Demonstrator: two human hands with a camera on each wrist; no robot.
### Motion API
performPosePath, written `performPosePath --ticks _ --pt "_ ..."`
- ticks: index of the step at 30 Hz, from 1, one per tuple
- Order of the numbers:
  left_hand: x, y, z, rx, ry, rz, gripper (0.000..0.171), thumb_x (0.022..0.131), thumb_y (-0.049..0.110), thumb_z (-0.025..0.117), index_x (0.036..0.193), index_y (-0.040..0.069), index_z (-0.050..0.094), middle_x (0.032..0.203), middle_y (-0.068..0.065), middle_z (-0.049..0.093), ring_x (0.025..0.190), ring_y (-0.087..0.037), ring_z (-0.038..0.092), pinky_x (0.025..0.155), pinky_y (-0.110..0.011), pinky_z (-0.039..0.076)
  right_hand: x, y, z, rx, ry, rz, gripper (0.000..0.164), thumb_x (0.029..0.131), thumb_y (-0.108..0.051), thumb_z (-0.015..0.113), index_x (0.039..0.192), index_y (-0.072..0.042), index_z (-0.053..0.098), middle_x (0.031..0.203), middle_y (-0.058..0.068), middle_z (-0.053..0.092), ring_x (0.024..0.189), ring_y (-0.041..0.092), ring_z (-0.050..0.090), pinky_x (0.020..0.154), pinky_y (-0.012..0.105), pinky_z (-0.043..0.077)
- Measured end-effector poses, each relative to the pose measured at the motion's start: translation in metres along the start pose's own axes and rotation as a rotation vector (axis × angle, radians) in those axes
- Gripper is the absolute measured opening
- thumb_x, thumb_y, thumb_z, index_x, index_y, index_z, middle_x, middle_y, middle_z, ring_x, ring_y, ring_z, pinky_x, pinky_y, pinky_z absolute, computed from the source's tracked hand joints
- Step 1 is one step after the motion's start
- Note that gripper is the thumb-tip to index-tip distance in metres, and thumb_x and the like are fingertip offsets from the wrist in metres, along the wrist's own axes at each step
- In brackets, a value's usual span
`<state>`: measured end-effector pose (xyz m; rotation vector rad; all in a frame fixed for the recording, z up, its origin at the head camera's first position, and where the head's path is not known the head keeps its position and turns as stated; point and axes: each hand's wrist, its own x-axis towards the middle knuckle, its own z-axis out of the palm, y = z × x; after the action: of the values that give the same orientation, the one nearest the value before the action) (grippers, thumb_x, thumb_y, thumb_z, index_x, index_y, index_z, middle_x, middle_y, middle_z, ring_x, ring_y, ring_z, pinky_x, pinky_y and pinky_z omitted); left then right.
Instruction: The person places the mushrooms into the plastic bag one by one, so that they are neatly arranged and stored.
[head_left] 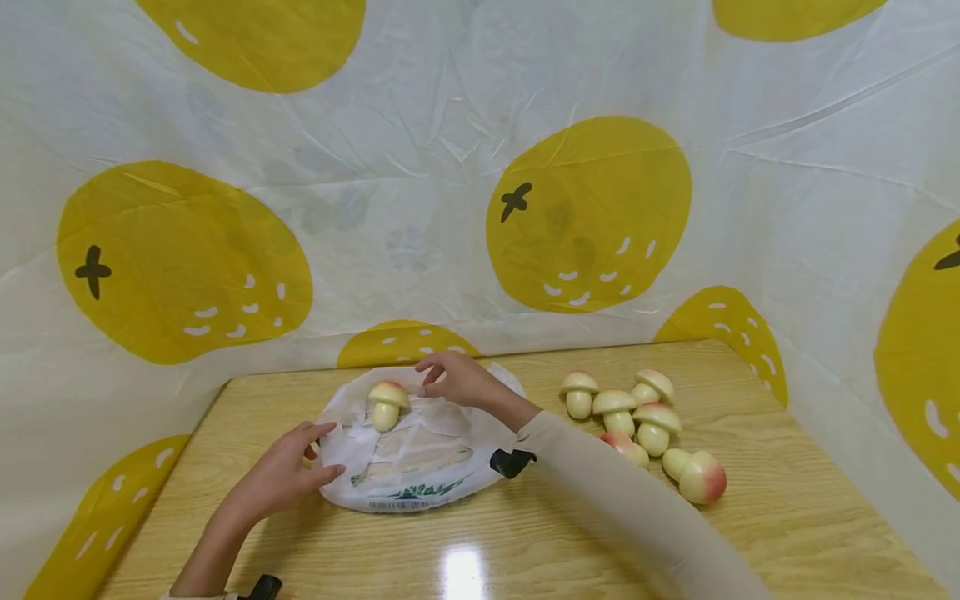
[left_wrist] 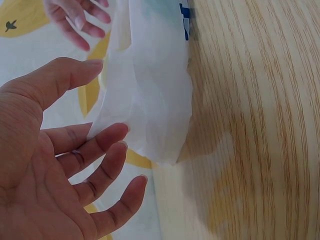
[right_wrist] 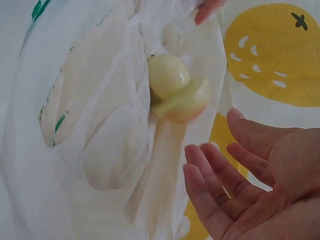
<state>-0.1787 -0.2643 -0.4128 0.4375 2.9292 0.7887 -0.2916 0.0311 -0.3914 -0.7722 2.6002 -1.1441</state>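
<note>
A white plastic bag with green print lies on the wooden table. One toy mushroom, with a pale stem and a cream cap tinged red, rests at the bag's opening; the right wrist view shows this mushroom against the thin plastic. At the bag's left edge is my left hand, thumb and fingers spread apart. In the left wrist view, the fingers of that hand touch the bag's rim. My right hand hovers over the far rim, its fingers loosely bent and holding nothing.
Several more toy mushrooms lie in a group on the right of the table, beyond the right forearm. A white curtain printed with yellow fruit hangs behind the table and along its sides.
</note>
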Motion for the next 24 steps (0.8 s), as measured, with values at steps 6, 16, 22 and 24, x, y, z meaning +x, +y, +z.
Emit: performPosePath --ticks 6,16,22,24 --pt "0.000 -0.001 0.000 -0.005 0.004 0.003 0.071 0.086 0.030 0.082 0.140 -0.007 0.055 0.110 -0.010 0.061 0.091 -0.022 0.058 0.068 -0.029 0.048 -0.011 0.002 -0.018 -0.021 0.001 -0.017 0.045 0.092 -0.019 0.077 0.133 -0.005 0.066 0.105 0.006 0.074 0.110 0.026 0.064 0.083 0.029 0.053" --pt "0.000 0.002 0.000 -0.004 -0.007 -0.004 0.072 0.085 0.032 0.082 0.140 -0.007 0.055 0.109 -0.009 0.061 0.090 -0.022 0.058 0.068 -0.030 0.048 -0.040 0.007 -0.052 0.009 -0.092 -0.018 0.041 0.095 -0.017 0.073 0.134 -0.007 0.065 0.106 0.008 0.073 0.092 0.025 0.072 0.079 0.032 0.057" --pt "-0.001 0.001 0.000 0.001 -0.013 -0.020 0.071 0.086 0.031 0.082 0.141 -0.006 0.055 0.109 -0.009 0.061 0.091 -0.021 0.058 0.069 -0.030 0.048 -0.057 0.014 -0.068 -0.014 -0.126 -0.034 0.040 0.095 -0.017 0.073 0.132 -0.004 0.065 0.106 0.009 0.071 0.091 0.020 0.070 0.077 0.031 0.055" --pt "-0.001 0.001 0.001 0.001 -0.012 -0.021 0.071 0.086 0.031 0.082 0.140 -0.006 0.055 0.110 -0.009 0.061 0.091 -0.021 0.058 0.069 -0.030 0.048 -0.061 0.017 -0.072 -0.021 -0.125 -0.032 0.040 0.095 -0.017 0.073 0.132 -0.004 0.066 0.107 0.009 0.072 0.095 0.018 0.067 0.078 0.029 0.054"
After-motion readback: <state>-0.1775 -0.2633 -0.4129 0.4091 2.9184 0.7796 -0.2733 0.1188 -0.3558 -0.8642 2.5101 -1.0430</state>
